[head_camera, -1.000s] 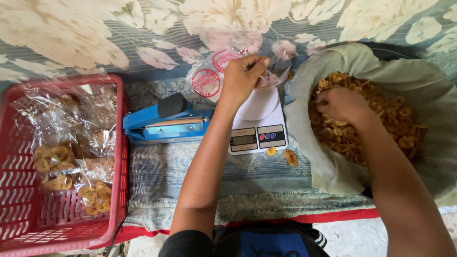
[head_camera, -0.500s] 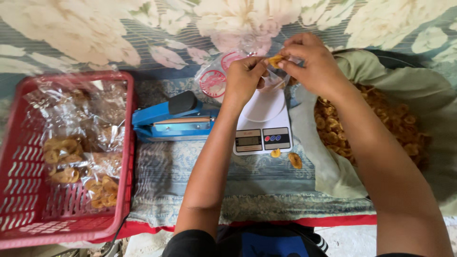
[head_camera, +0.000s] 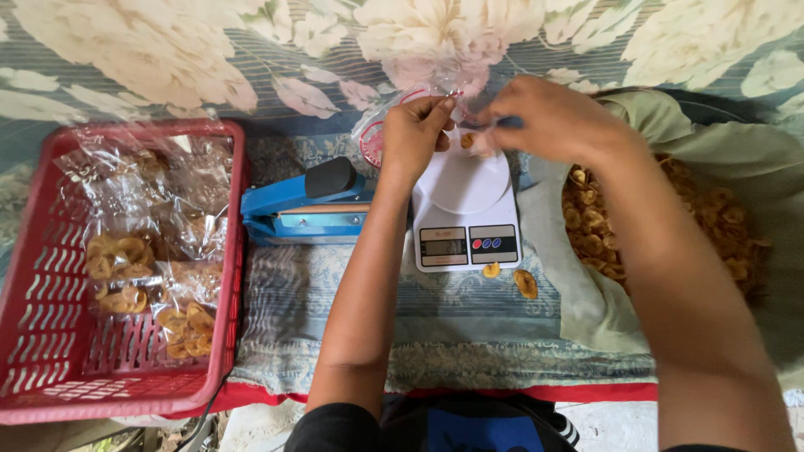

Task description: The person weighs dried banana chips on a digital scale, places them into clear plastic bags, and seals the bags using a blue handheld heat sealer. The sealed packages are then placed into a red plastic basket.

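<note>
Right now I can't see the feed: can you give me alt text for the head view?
Both hands, left hand and right hand, hold a clear bag open above a white kitchen scale on a floral cloth. Right of the scale lies a pile of chips; left of it sit a blue sealer and a red basket of filled bags.

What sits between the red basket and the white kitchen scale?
In the head view, a blue heat sealer lies between the red basket and the white scale, on the patterned cloth.
</note>
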